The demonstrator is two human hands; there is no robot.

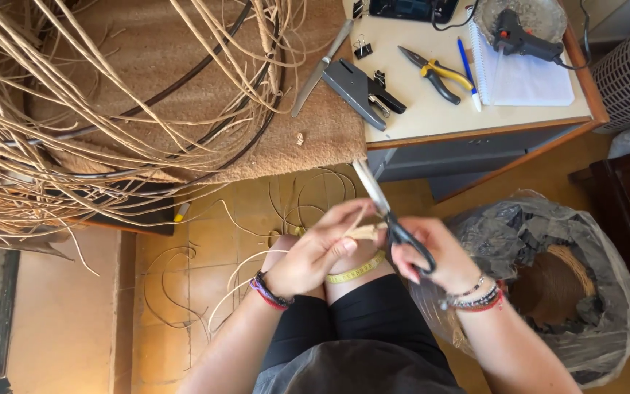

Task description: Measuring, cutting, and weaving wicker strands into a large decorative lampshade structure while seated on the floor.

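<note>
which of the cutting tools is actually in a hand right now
The black-handled scissors, gripped in the right hand over the lap. The yellow-handled pliers and the knife lie untouched up on the work surface.

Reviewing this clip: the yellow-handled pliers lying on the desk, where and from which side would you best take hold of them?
Take the pliers by the two yellow-and-black handles, which point toward the desk's front edge and the notepad. Come from above on that side; the pointed jaws aim away toward the stapler. The handles lie flat and slightly spread, with a blue pen close alongside, so the grip likely needs care.
</note>
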